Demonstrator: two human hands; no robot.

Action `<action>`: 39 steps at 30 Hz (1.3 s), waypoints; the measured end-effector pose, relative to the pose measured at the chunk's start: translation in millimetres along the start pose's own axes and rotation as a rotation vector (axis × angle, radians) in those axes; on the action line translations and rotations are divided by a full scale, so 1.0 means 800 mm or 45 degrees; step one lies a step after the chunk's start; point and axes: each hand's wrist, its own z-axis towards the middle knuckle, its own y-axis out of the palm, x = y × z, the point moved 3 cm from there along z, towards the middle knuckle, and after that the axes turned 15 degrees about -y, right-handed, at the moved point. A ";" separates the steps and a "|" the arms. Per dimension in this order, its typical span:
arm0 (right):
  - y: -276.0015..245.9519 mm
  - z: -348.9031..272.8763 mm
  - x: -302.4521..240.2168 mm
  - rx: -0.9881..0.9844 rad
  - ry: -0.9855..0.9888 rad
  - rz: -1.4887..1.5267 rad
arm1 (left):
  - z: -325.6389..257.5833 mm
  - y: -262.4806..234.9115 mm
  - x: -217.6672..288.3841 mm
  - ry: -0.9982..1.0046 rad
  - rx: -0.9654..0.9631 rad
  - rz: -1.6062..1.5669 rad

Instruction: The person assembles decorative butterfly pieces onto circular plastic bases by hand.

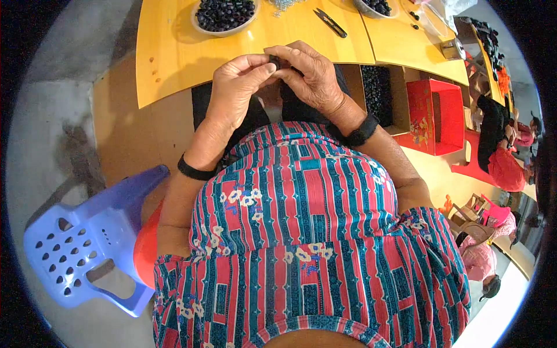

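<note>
Both hands meet over the near edge of the yellow table. Between their fingertips is a small black cylindrical piece (274, 60), mostly covered by the fingers. My left hand (237, 84) pinches it with thumb and forefinger. My right hand (310, 74) closes on it from the other side, fingers bent. Just beyond the hands stands a pale bowl (227, 33) full of similar black pieces. A pair of black thread snips (331, 23) lies on the table past my right hand.
Small clear beads (283, 4) lie beside the bowl; another bowl (384, 15) and a metal tin (452, 49) stand to the right. Below are a box of black pieces (377, 93) and a red box (418, 116). A blue plastic chair (87, 232) is at left; other people sit far right.
</note>
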 end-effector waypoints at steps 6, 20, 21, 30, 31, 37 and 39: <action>-0.003 0.003 0.008 0.089 -0.010 0.039 | -0.008 0.008 0.011 0.281 0.251 0.466; 0.006 -0.002 0.032 0.206 0.586 0.580 | -0.009 0.014 0.017 0.491 0.272 0.568; 0.007 -0.003 0.032 0.204 0.585 0.582 | -0.009 0.014 0.018 0.518 0.283 0.590; 0.010 -0.002 0.025 0.162 0.607 0.549 | -0.008 0.013 0.019 0.595 0.299 0.538; 0.010 -0.002 0.026 0.206 0.607 0.576 | -0.008 0.013 0.018 0.596 0.301 0.538; 0.011 0.000 0.018 0.304 0.466 0.458 | -0.007 0.013 0.016 0.591 0.210 0.322; 0.011 -0.001 0.016 0.323 0.390 0.383 | -0.007 0.014 0.017 0.552 0.180 0.225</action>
